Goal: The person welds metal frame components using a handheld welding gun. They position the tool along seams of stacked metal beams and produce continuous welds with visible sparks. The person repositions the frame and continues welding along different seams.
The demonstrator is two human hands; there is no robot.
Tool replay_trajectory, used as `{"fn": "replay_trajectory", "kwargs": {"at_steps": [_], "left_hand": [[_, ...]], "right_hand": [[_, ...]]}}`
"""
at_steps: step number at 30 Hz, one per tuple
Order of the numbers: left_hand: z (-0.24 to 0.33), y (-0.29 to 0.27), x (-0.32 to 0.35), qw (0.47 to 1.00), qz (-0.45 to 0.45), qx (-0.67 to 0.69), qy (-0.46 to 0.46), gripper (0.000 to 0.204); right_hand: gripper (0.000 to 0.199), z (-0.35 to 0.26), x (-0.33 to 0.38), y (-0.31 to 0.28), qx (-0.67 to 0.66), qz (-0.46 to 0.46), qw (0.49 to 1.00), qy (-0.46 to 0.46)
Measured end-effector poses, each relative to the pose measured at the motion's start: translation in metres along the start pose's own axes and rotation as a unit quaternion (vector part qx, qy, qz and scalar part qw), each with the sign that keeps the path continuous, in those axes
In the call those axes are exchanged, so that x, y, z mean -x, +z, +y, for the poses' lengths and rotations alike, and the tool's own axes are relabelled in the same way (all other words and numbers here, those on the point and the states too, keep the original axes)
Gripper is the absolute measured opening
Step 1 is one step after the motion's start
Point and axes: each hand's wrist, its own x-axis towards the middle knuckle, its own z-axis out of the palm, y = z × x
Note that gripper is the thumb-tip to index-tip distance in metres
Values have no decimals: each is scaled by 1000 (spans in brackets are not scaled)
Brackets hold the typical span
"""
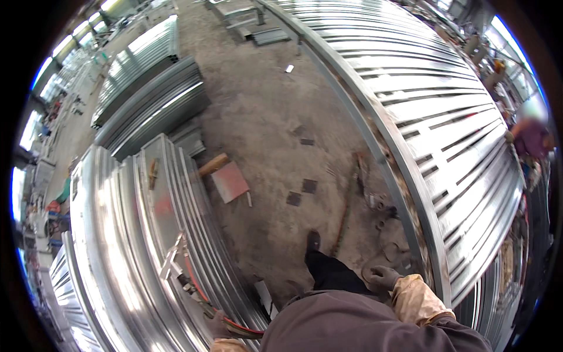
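Observation:
My left hand (218, 324), in a grey glove, is closed on the rear of a torch-like tool (190, 287) with a silver front end and red and dark hoses. The tool points forward over a stack of long silver metal profiles (126, 234) on my left. My right hand (384, 277), also gloved, hangs beside my waist. Its fingers are loosely bent and apart, with nothing visible in them. The metal frame rail (404, 158) on my right is the nearest thing to that hand.
Slatted silver panels (428, 105) lie beyond the rail. On the floor are a reddish plate (230, 182), a wooden block (213, 165), dark square pieces (309, 186) and a long bar (348, 211). Another person (531, 138) stands at the far right.

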Motion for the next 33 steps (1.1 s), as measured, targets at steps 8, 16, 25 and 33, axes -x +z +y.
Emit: {"fn": "replay_trajectory", "kwargs": {"at_steps": [8, 16, 25, 33], "left_hand": [[172, 157, 28, 953, -82, -276, 94, 36], [296, 322, 18, 850, -184, -369, 327, 37], [319, 412, -64, 719, -394, -232, 524, 35], [354, 468, -206, 629, -482, -157, 589, 30]], "right_hand": [[56, -156, -120, -147, -36, 46, 986, -153], [68, -360, -102, -193, -460, -112, 825, -309], [36, -467, -106, -222, -622, 75, 725, -286], [48, -515, -163, -208, 50, 471, 775, -419]]}}
